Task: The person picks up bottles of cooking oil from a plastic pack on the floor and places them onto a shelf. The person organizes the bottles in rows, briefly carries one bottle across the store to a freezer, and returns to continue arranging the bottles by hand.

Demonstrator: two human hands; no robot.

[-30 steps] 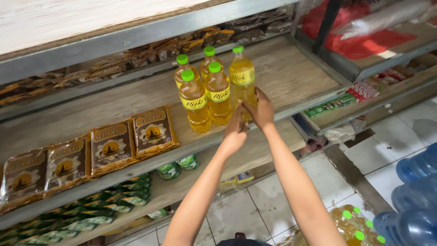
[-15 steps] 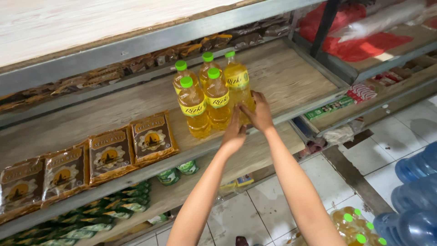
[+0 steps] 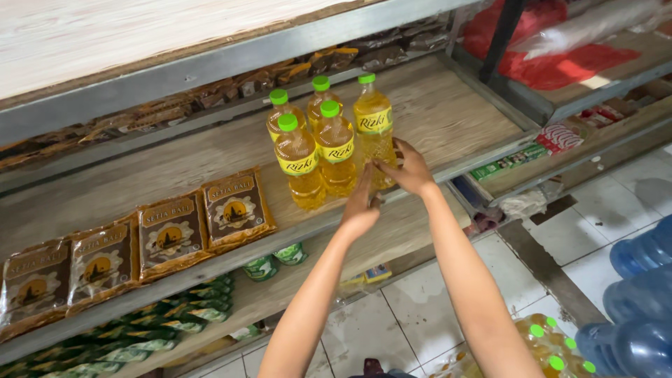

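Observation:
Several yellow cooking-oil bottles (image 3: 337, 150) with green caps stand close together on a wooden shelf (image 3: 455, 119). My right hand (image 3: 407, 169) reaches in from the right, and its fingertips rest against the foot of the rightmost bottle (image 3: 373, 126). My left hand (image 3: 362, 204) is held flat, fingers pointing up, at the shelf's front edge just below the front bottles. It is touching or nearly touching them. Neither hand is wrapped around a bottle.
Brown snack packets (image 3: 168, 234) lie in a row on the same shelf to the left. Green packets (image 3: 161, 332) fill the shelf below. Blue water jugs (image 3: 640, 294) and more oil bottles (image 3: 553, 350) stand on the tiled floor at right. Red bags (image 3: 553, 52) lie on the neighbouring rack.
My hands have drawn slightly apart, and the left one has slid back toward the shelf edge. The bottles stand where they were.

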